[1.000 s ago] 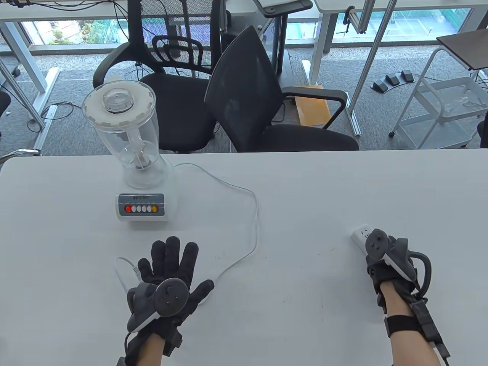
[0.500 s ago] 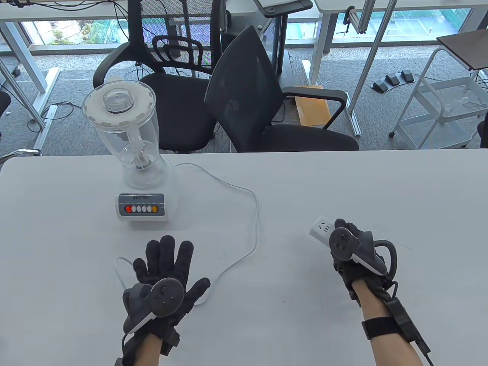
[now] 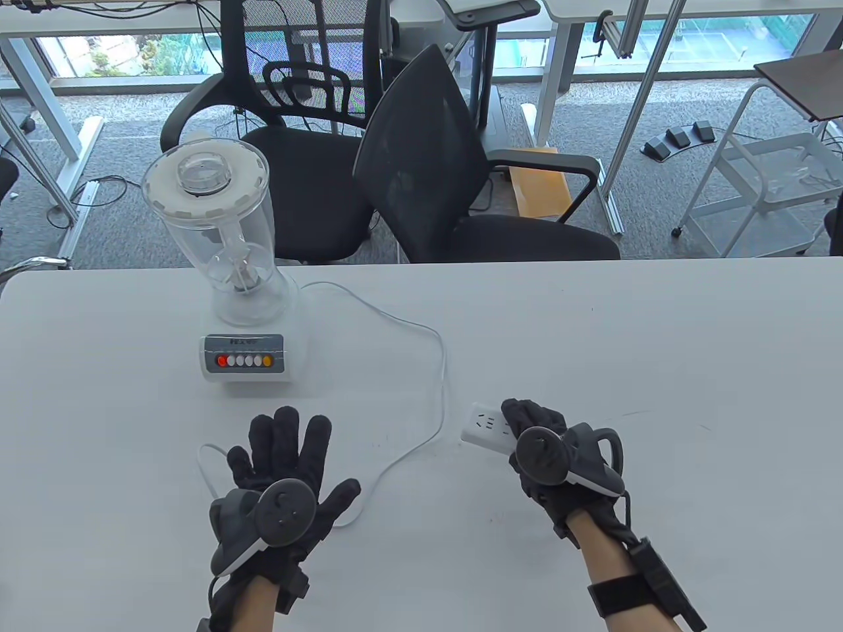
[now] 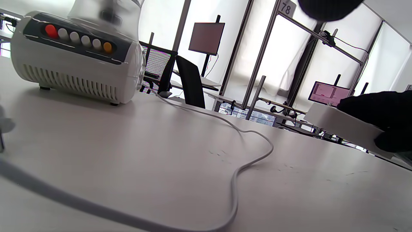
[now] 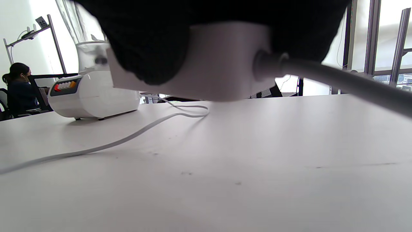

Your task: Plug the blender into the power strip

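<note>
The blender (image 3: 238,289) stands at the table's far left, with a clear jar and a white base; it also shows in the left wrist view (image 4: 77,58). Its white cord (image 3: 442,368) loops right, then back under my left hand (image 3: 283,461), which lies flat and spread over the cord; the plug is hidden there. My right hand (image 3: 537,434) grips the white power strip (image 3: 484,428) from above and holds it just above the table, right of the cord loop. In the right wrist view the strip (image 5: 219,67) hangs under my fingers, with its own cable (image 5: 338,83) trailing right.
Two black office chairs (image 3: 461,178) stand behind the table's far edge. The white table (image 3: 658,329) stretches to the right of the power strip.
My right hand has carried the power strip left, from the table's right side to beside the cord loop. My left hand has shifted slightly left and stays flat on the cord.
</note>
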The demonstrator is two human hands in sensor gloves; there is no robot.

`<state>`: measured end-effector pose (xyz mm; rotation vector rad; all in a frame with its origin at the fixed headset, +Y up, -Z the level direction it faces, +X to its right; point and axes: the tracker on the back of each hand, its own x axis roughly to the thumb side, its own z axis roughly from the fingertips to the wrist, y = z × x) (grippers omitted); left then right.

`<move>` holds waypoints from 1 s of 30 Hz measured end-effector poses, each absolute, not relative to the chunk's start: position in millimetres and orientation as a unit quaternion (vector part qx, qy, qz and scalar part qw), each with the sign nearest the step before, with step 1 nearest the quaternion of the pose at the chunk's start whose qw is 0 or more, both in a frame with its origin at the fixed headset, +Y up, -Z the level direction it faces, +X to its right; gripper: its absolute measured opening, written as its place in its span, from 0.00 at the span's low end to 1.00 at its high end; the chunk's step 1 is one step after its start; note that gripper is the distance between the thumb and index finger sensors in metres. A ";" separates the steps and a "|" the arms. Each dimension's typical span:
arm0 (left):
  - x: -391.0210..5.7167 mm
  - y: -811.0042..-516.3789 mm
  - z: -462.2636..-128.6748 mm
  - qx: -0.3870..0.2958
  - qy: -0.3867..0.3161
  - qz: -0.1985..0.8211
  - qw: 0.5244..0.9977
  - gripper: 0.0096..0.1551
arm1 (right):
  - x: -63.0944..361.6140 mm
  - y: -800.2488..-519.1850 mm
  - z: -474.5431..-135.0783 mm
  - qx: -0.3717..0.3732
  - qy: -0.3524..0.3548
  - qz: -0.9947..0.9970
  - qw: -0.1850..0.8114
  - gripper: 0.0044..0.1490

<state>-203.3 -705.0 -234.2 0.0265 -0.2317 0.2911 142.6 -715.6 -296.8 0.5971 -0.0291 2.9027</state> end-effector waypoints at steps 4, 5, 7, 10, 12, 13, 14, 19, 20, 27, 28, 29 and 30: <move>-203.5 -704.6 -234.1 0.012 -0.113 0.143 0.983 0.56 | 126.2 -722.9 -289.0 0.222 -0.011 0.972 0.071 0.52; -204.4 -704.4 -234.2 0.012 -0.112 0.144 0.983 0.55 | 122.1 -725.3 -287.4 0.230 -0.009 0.971 0.068 0.52; -206.7 -704.0 -234.5 0.013 -0.108 0.145 0.983 0.56 | 115.2 -730.0 -284.1 0.244 -0.002 0.968 0.066 0.52; -211.5 -703.1 -235.6 0.012 -0.099 0.148 0.984 0.55 | 109.5 -736.3 -278.5 0.252 0.001 0.966 0.064 0.52; -215.1 -702.9 -236.4 0.012 -0.094 0.152 0.984 0.56 | 107.4 -741.3 -275.0 0.256 0.004 0.964 0.065 0.52; -217.4 -703.3 -236.8 0.011 -0.089 0.156 0.984 0.56 | 107.0 -743.7 -274.0 0.258 0.005 0.964 0.061 0.52; -218.8 -703.8 -236.9 0.010 -0.087 0.158 0.984 0.56 | 107.2 -745.2 -273.9 0.259 0.008 0.964 0.061 0.52; -225.3 -703.5 -237.0 0.011 -0.072 0.158 0.985 0.55 | 109.7 -749.6 -276.3 0.266 0.025 0.961 0.074 0.52; -226.4 -702.7 -236.7 0.013 -0.070 0.158 0.985 0.55 | 109.6 -750.6 -276.4 0.269 0.030 0.960 0.073 0.52; -226.8 -704.3 -236.0 0.011 -0.064 0.163 0.984 0.55 | 110.1 -768.0 -275.4 0.269 0.081 0.958 0.056 0.52; -227.2 -704.4 -236.4 0.011 -0.063 0.159 0.985 0.55 | 109.5 -768.9 -277.0 0.268 0.084 0.956 0.079 0.52; -228.3 -704.4 -236.3 0.010 -0.060 0.158 0.986 0.55 | 109.2 -769.3 -276.9 0.266 0.097 0.956 0.078 0.52; -229.6 -704.1 -236.0 0.012 -0.054 0.159 0.986 0.55 | 108.7 -769.1 -277.4 0.268 0.099 0.956 0.073 0.52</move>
